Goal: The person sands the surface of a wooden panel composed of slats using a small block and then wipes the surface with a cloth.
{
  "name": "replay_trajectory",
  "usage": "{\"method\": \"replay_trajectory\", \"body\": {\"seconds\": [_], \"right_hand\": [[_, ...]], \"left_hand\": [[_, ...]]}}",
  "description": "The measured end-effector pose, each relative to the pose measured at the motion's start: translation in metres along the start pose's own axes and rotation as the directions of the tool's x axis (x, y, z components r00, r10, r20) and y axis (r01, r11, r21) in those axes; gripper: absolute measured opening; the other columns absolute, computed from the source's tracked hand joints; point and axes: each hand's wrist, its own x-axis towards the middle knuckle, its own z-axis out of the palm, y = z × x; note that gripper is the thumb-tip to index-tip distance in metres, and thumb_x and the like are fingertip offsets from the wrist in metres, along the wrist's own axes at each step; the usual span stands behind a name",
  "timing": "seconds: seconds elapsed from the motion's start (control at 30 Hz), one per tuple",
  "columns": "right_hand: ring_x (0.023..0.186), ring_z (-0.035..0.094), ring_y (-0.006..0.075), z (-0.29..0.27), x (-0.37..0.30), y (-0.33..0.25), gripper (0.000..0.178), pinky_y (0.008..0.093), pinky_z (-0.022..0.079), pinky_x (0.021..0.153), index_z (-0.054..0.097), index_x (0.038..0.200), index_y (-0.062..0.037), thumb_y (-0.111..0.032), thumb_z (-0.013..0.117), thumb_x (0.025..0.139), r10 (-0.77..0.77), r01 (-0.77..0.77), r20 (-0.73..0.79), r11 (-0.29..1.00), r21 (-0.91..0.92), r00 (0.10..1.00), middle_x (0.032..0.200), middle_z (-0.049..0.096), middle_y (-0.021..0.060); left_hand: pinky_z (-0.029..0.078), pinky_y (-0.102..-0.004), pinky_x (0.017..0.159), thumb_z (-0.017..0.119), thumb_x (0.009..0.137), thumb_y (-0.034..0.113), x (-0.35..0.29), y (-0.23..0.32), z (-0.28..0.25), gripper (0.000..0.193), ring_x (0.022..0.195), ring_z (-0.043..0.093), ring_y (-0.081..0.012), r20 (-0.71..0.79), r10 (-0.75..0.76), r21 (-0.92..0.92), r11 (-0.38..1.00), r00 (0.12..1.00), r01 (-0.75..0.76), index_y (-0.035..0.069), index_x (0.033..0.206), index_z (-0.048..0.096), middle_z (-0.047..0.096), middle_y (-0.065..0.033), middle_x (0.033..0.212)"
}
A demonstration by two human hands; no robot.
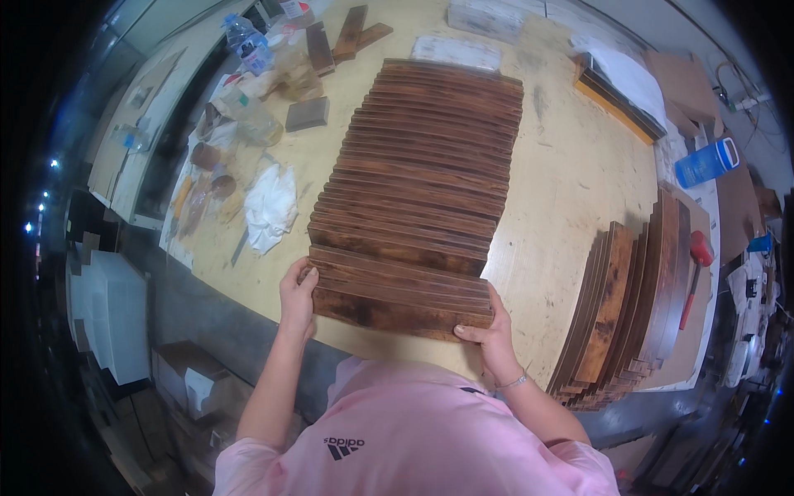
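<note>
Between my two hands is a bundle of dark brown wooden strips (389, 312), standing on edge side by side at the near edge of the table. My left hand (298, 289) grips its left end, thumb on the near side. At the right end, my right hand (487, 331) is closed round the strips, its thumb pressed on the front face. Just beyond lies a long row of similar strips (422, 169), packed closely on edge and stretching toward the far side. Fingers behind the bundle are partly hidden.
More strips (608, 302) stand in a stack at the right, near a red-handled tool (700, 248) and a blue bottle (705, 164). On the left lie a crumpled white cloth (270, 207), a grey block (307, 114) and plastic bottles (248, 43). White wrapped blocks (456, 54) sit at the back.
</note>
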Motion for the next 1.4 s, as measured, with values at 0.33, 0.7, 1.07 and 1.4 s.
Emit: {"method": "replay_trajectory", "body": {"seconds": [0.33, 0.7, 1.07, 1.4], "right_hand": [[0.138, 0.049, 0.0281, 0.004, -0.007, 0.003, 0.092, 0.0371, 0.047, 0.110, 0.031, 0.158, -0.0027, 0.017, 0.062, 0.074, 0.157, -0.163, 0.044, 0.958, 0.236, 0.987, 0.149, 0.050, 0.0146], [0.134, 0.053, 0.0275, 0.009, -0.006, 0.003, 0.106, 0.0369, 0.046, 0.112, 0.024, 0.162, -0.0019, 0.018, 0.069, 0.067, 0.018, -0.017, -0.005, 0.992, 0.123, 1.000, 0.148, 0.050, 0.0143], [0.138, 0.044, 0.0269, 0.004, 0.011, 0.038, 0.113, 0.0369, 0.032, 0.120, 0.015, 0.165, -0.0037, 0.013, 0.074, 0.069, -0.427, 0.351, -0.016, 0.764, -0.542, 0.904, 0.149, 0.042, 0.0133], [0.146, 0.038, 0.0299, 0.014, 0.031, 0.023, 0.081, 0.0380, 0.029, 0.121, 0.011, 0.163, 0.0018, -0.007, 0.060, 0.098, -0.383, 0.346, -0.026, 0.860, -0.375, 0.923, 0.160, 0.034, 0.0226]], "left_hand": [[0.049, -0.0286, 0.096, 0.059, 0.101, 0.003, -0.009, 0.012, -0.004, 0.044, 0.107, 0.063, -0.0151, -0.032, -0.065, 0.051, 0.996, 0.997, 0.066, -0.012, 0.141, 0.053, 0.068, -0.0119, 0.120], [0.044, -0.0346, 0.109, 0.062, 0.095, -0.001, -0.006, -0.003, -0.005, 0.055, 0.126, 0.057, -0.0229, -0.048, 0.047, -0.070, 0.996, 0.998, -0.050, -0.011, 0.147, 0.047, 0.061, -0.0183, 0.135], [0.039, -0.0342, 0.113, 0.061, 0.094, -0.002, -0.001, -0.023, 0.002, 0.056, 0.134, 0.049, -0.0203, 0.044, 0.219, -0.183, 0.961, 0.975, -0.208, -0.009, 0.147, 0.044, 0.053, -0.0145, 0.144], [0.051, -0.0322, 0.096, 0.067, 0.097, 0.007, 0.011, -0.026, 0.003, 0.046, 0.111, 0.063, -0.0177, -0.012, 0.223, 0.120, 0.968, 0.975, -0.220, -0.005, 0.140, 0.056, 0.069, -0.0130, 0.122]]}}
